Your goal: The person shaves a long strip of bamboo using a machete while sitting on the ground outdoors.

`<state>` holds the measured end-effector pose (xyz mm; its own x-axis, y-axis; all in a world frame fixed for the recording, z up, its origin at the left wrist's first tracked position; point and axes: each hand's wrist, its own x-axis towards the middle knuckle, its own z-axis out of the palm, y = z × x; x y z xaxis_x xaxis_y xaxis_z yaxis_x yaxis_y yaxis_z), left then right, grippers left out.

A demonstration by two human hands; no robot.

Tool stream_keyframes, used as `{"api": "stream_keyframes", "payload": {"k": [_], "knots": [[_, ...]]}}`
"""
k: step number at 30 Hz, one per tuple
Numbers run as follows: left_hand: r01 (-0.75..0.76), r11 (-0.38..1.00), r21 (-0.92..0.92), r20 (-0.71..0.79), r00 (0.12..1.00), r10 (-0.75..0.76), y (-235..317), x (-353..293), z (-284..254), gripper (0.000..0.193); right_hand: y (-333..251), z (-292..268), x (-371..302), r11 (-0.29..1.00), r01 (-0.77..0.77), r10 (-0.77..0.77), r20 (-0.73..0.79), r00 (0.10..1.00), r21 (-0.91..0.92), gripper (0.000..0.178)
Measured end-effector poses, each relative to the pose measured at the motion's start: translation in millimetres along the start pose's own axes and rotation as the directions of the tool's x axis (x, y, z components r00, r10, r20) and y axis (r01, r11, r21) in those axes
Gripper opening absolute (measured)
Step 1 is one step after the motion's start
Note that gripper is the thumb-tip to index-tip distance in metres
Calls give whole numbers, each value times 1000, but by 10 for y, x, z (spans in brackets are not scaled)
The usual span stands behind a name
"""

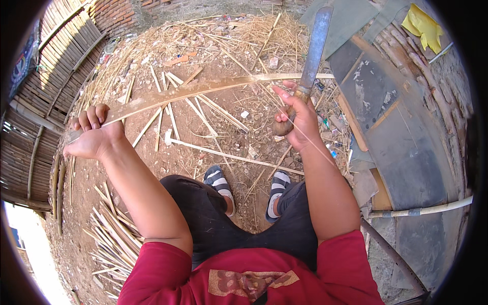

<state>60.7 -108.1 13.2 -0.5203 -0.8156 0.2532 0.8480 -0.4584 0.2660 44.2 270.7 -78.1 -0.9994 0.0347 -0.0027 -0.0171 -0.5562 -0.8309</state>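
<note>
My left hand (99, 133) is closed around the left end of a long, flat bamboo strip (185, 93). The strip stretches across to the right and passes behind the knife. In my right hand (303, 118) is a large machete (316, 48), gripped by its rounded wooden handle (281, 127). Its broad metal blade points up and away from me, crossing the strip near its right end. Some fingers of my right hand reach toward the underside of the strip; whether they touch it, I cannot tell. A thin sliver (309, 141) hangs across my right wrist.
Several split bamboo pieces (223, 113) lie on the dirt between my feet and the far wall. A pile of strips (113, 236) is at my lower left. Dark sheets (414, 157) lean along the right side. Shavings (254, 38) cover the far ground. A bamboo fence (63, 56) stands left.
</note>
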Motion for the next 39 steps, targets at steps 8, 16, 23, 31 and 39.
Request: {"api": "stream_keyframes", "payload": {"k": [8, 16, 23, 31, 39], "knots": [[220, 960, -172, 271, 948, -169, 62, -65, -9, 81, -112, -46, 29, 996, 80, -81, 33, 996, 23, 46], [-90, 805, 587, 29, 995, 91, -134, -15, -41, 59, -332, 62, -58, 989, 141, -144, -120, 982, -34, 42], [-768, 154, 621, 783, 606, -139, 17, -657, 563, 76, -460, -126, -36, 959, 226, -263, -244, 934, -168, 37], [-928, -233, 291, 771, 372, -516, -494, -1050, -140, 66, -577, -258, -51, 968, 221, -241, -179, 954, -122, 38], [-791, -271, 549, 376, 523, -765, -513, -918, -227, 35, -830, -403, -54, 935, 111, -123, -15, 992, -338, 45]]}}
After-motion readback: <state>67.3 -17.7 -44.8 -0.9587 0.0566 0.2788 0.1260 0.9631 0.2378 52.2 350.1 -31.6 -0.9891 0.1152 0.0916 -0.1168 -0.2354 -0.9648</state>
